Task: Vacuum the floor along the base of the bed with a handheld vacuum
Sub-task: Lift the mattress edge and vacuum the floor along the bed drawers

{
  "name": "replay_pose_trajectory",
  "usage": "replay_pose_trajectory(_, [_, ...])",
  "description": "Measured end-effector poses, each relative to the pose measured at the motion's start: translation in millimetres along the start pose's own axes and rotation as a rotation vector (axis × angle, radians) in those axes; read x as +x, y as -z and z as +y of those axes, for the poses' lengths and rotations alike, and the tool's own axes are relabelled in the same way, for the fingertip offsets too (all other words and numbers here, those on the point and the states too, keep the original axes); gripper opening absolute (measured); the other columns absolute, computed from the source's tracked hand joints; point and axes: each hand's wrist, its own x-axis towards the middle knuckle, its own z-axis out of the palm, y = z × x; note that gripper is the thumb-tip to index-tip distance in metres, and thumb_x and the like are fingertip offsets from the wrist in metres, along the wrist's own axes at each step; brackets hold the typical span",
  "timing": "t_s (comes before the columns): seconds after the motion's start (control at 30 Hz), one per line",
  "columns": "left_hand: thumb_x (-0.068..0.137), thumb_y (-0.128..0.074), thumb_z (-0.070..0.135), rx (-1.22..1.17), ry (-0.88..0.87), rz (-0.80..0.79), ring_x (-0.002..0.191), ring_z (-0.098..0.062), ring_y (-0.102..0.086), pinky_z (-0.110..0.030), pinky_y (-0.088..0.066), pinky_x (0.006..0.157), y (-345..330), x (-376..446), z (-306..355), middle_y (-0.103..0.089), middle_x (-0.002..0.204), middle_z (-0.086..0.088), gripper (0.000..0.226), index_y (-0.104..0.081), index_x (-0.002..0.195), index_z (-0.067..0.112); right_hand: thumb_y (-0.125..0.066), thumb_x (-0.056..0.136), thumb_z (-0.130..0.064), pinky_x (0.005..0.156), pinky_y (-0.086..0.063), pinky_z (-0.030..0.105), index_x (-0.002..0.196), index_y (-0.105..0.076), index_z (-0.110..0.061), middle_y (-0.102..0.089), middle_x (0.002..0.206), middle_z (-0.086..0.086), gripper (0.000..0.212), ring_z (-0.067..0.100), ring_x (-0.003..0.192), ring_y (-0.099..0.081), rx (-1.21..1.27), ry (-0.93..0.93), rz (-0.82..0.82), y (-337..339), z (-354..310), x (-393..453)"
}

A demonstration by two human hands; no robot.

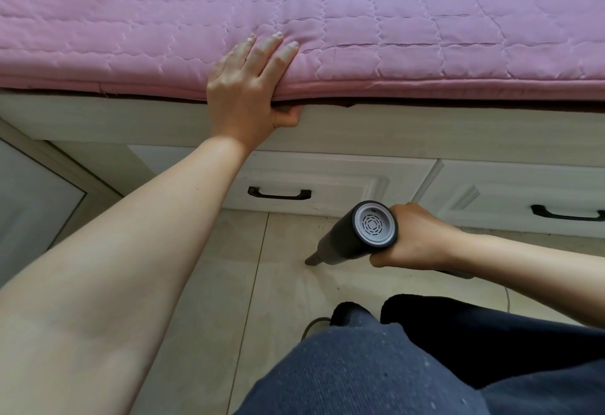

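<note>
Holding item: handheld vacuum [355, 234], dark cylindrical body with a pale grey vented end cap turned toward the camera. Clamped in right grip [414, 236], fingers wrapped round the rear of the body from the right side, wrist extending toward lower right. Tapered down and to the left of the grip to a narrow nozzle [312, 259], tip at or just above the floor [229, 283]; contact could not be told. Positioned near the base of the bed, below and to the right of the left drawer's handle.

Left grip [248, 87]: laid on the front edge of the pink quilted bedcover [393, 22], fingers spread flat on top, thumb hooked under the edge against the bed frame [425, 126]; closed on the cover's edge, well apart from the vacuum.

Bed frame: pale wood-grain, two white drawers beneath, left drawer [327, 179] and right drawer [510, 195], each fitted with a dark bar handle.

Floor: pale tiles with a dark grout line running left of the nozzle; small dark specks seen along the drawer base near the vacuum.

Foreground: knees in blue-grey [343, 365] and dark fabric; thin cable [314, 321] lying on the tiles beside them.
</note>
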Motion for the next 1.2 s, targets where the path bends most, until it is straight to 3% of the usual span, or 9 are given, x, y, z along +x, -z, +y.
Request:
replay_pose_trajectory(0.23, [0.069,-0.069,0.059,-0.001,-0.009,-0.013,0.124,-0.032,-0.058,-0.048,-0.05,0.094,0.7,0.3,-0.5,-0.059,0.139,0.002,0.074,-0.058,0.136,0.027,-0.073,0.061,-0.026,0.058,-0.048,0.037,0.07,-0.058,-0.014,-0.066,0.07,0.005,0.021,0.024,0.067,-0.061,-0.032,0.0,-0.008,3.8,3.0,-6.4])
replay_pose_trajectory(0.33, [0.069,-0.069,0.058,-0.002,-0.019,-0.031,0.124,-0.033,-0.058,-0.049,-0.049,0.095,3.0,0.7,-0.1,-0.059,0.139,0.001,0.075,-0.056,0.136,0.027,-0.073,0.062,-0.025,0.056,-0.043,0.034,0.068,-0.057,-0.013,-0.066,0.071,0.007,0.021,0.022,0.064,-0.057,-0.049,-0.008,-0.015,6.6,3.8,-10.5])
replay_pose_trajectory(0.47, [0.068,-0.068,0.057,-0.006,-0.008,-0.055,0.125,-0.034,-0.057,-0.05,-0.046,0.098,7.2,1.8,2.2,-0.058,0.14,-0.001,0.075,-0.057,0.136,0.025,-0.072,0.062,-0.026,0.059,-0.048,0.038,0.071,-0.059,-0.012,-0.067,0.074,0.009,0.022,0.026,0.07,-0.062,-0.065,-0.009,-0.012,8.1,5.2,-16.0])
replay_pose_trajectory(0.73, [0.066,-0.053,0.067,-0.03,0.033,-0.174,0.128,-0.042,-0.052,-0.06,-0.04,0.104,18.5,14.6,19.3,-0.057,0.141,-0.006,0.087,-0.057,0.137,0.018,-0.071,0.06,-0.03,0.059,-0.049,0.037,0.07,-0.057,-0.014,-0.065,0.069,0.004,0.024,0.023,0.069,-0.062,-0.094,-0.02,0.016,5.9,8.9,-15.6])
replay_pose_trajectory(1.2, [0.062,-0.063,0.066,0.002,0.005,-0.061,0.124,-0.037,-0.057,-0.061,-0.044,0.101,4.1,13.4,33.7,-0.061,0.137,-0.002,0.085,-0.059,0.136,0.024,-0.072,0.066,-0.028,0.061,-0.053,0.037,0.078,-0.063,-0.02,-0.068,0.073,0.001,0.018,0.02,0.07,-0.064,-0.014,-0.096,0.098,4.0,10.1,-4.3])
